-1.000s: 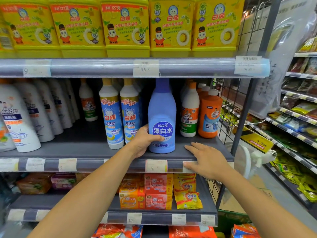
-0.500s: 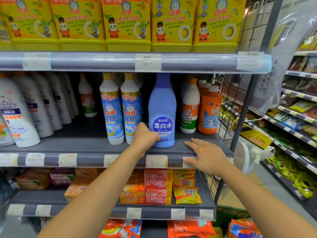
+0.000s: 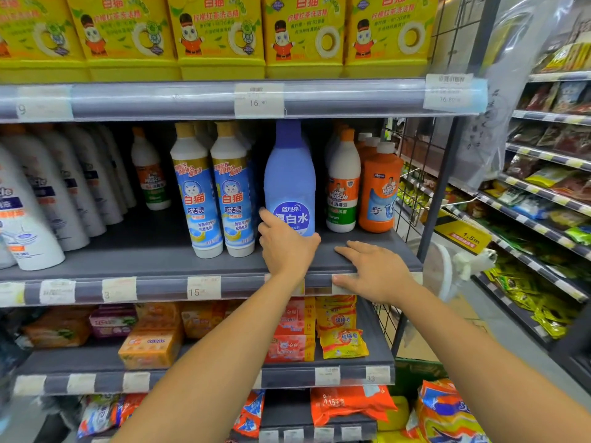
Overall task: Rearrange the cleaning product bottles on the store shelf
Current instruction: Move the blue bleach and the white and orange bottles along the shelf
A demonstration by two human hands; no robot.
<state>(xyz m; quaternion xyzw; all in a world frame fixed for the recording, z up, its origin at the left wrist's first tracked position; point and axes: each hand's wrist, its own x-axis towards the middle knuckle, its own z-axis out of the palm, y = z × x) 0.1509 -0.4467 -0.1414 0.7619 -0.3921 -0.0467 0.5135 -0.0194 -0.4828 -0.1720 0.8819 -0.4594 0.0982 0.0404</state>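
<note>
Gripping the base of the blue bleach bottle (image 3: 289, 174), the left hand (image 3: 284, 247) wraps its fingers around the bottle, which stands upright on the grey middle shelf (image 3: 153, 263). The right hand (image 3: 372, 270) lies flat and spread on the shelf's front edge, holding nothing. Two white-and-blue cleaner bottles (image 3: 217, 193) stand just left of the bleach; a white bottle (image 3: 342, 187) and an orange bottle (image 3: 379, 190) stand to its right.

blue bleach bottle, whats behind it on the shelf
Behind the blue bleach bottle only dark shelf space shows. Its body and the left hand at its base cover whatever stands directly behind, so more bottles there can't be ruled out.
</note>
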